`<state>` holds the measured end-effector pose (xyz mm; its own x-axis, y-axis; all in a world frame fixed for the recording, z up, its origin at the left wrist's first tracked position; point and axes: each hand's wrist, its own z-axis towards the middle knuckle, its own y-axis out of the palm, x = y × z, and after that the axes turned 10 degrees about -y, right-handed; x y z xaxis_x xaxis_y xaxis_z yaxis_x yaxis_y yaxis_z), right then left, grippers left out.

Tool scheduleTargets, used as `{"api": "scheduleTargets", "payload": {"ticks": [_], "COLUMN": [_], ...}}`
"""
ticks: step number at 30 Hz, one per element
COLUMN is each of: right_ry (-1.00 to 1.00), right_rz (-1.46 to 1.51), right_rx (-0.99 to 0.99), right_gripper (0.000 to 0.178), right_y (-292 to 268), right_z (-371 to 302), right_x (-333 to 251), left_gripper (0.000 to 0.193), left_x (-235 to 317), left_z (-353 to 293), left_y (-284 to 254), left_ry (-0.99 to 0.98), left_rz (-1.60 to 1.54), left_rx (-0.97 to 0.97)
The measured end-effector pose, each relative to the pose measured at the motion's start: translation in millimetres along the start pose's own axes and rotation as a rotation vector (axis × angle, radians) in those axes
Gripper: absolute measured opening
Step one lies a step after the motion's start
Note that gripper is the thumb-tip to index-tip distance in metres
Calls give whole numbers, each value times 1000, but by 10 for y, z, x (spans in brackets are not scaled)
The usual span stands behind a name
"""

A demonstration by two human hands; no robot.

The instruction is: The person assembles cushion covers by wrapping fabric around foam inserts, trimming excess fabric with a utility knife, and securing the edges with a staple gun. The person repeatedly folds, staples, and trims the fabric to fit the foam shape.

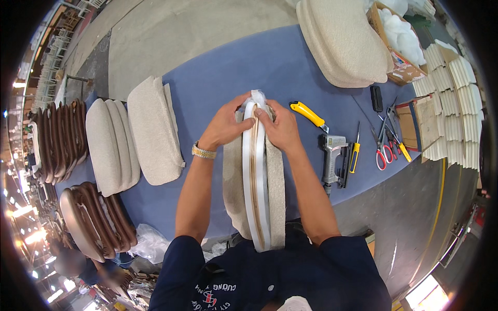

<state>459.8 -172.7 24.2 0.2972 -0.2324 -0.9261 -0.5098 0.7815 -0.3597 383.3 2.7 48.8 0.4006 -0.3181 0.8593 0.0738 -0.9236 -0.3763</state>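
A long, curved chair pad stands on edge in front of me, running from the blue table toward my body. Its narrow side shows a wooden strip between white padding layers, and beige fabric hangs along both sides. My left hand grips the far end from the left, its thumb on the edge. From the right, my right hand closes on the same end, thumb pressed near the strip. Thin white wadding pokes out between the fingers. Some fingertips are hidden behind the pad.
Right of my hands lie a yellow utility knife, a staple gun, a yellow screwdriver and red-handled scissors. Beige padded pieces are stacked far right, by a cardboard box. More beige pads and brown pads stand left.
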Motion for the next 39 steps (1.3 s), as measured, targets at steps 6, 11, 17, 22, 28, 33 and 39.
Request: {"api": "scheduleTargets", "payload": {"ticks": [6,11,17,22,28,33,39], "right_ry": [-42,-124,12,31,-254,-351,26], "right_rz": [-91,-151,-113,-107,83,37,349], "right_rx": [-17,-6,-145,-101,276,296,346], "right_gripper": [28,20,19,23,24,25,27], "right_y": [38,35,-95,-91,92,175,156], "right_z": [42,100,197,163,-15,-80,-130], "right_x": [80,171,93,-12,-18,14,35], "left_gripper": [72,71,69,62,22,15,23], "left_x": [-45,25,43,53,11,-7,-24], "left_z": [24,33,70,88,199,78,-7], "left_y": [-14,6,-16,-36,57,198,332], "left_ry": [1,-18,-31,5,74,176,212], "left_rz": [-25,-41,10,-4,-217,-114,11], "left_rx": [12,3,-20,-22,144,318,470]}}
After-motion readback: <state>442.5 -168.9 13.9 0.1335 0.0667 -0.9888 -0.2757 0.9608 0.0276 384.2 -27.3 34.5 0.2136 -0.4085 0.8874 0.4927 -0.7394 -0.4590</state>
